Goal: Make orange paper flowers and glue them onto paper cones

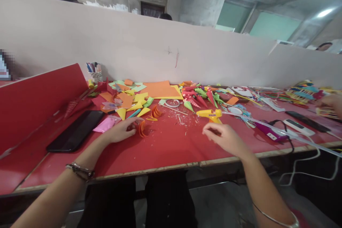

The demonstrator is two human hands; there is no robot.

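Note:
My left hand (121, 130) rests over the red table with its thumb and index finger apart. Its fingertips are right beside a curled orange paper strip (142, 129); whether they touch it I cannot tell. Another orange paper curl (156, 111) lies just beyond. My right hand (224, 138) is bent, thumb and fingertips drawn together, and anything between them is too small or hidden to make out. Directly behind that hand lies a yellow glue gun (209, 114), a long clear glue stick (267, 130) stretching from its rear toward the right.
A black phone (76, 130) and a pink packet (107, 124) lie left. Coloured paper scraps (125, 99) and paper cones (196, 96) fill the back. Right are a purple power strip (271, 131), white cables (294, 165) and another person's hand (331, 105).

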